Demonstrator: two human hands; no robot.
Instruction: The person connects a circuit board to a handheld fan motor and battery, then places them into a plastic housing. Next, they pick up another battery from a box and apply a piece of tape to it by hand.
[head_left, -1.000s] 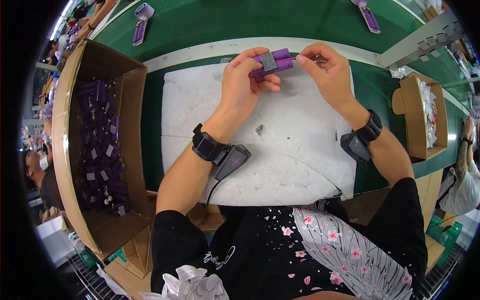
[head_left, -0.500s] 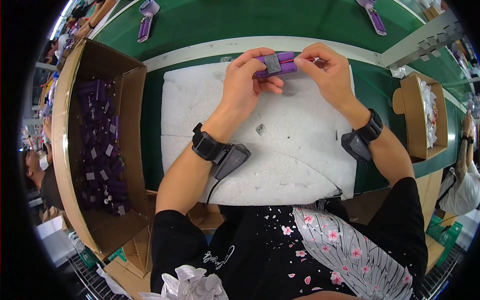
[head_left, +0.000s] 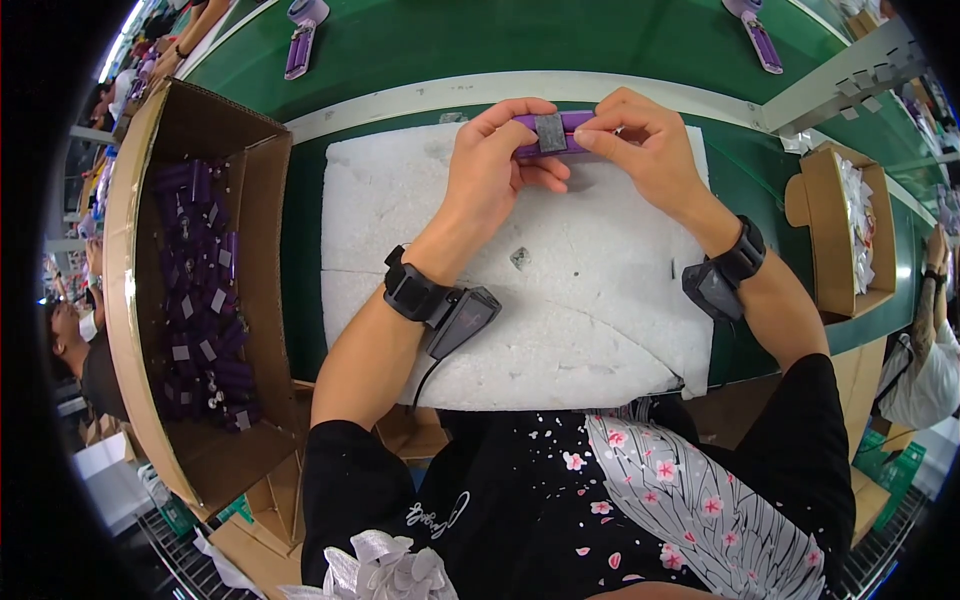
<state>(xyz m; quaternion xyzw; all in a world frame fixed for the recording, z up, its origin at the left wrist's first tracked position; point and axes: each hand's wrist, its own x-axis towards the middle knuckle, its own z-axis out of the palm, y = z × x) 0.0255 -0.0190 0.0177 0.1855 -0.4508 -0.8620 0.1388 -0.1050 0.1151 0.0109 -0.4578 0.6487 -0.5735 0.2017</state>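
Over the far edge of a white foam board (head_left: 450, 210), my left hand (head_left: 495, 145) grips a purple battery pack with a grey pad (head_left: 551, 133) across its middle. Its thumb lies on the near left part of the pack, and the other fingers reach around and below it. My right hand (head_left: 645, 145) is closed at the pack's right end, thumb and forefinger pinched on or beside a thin red wire running along the pack. Those fingers hide the wire's end and much of that end of the pack.
At left stands a tall cardboard box (head_left: 270, 290) of purple battery packs (head_left: 200, 270). A smaller carton (head_left: 830, 235) with white packets is at right. Two purple handheld devices (head_left: 300, 45) (head_left: 758, 40) lie on the green surface beyond a pale rail (head_left: 420, 98). Other people are at both sides.
My right thumb and forefinger have moved left along the pack, covering more of its right end and the red wire. The pack has shifted slightly in my left hand.
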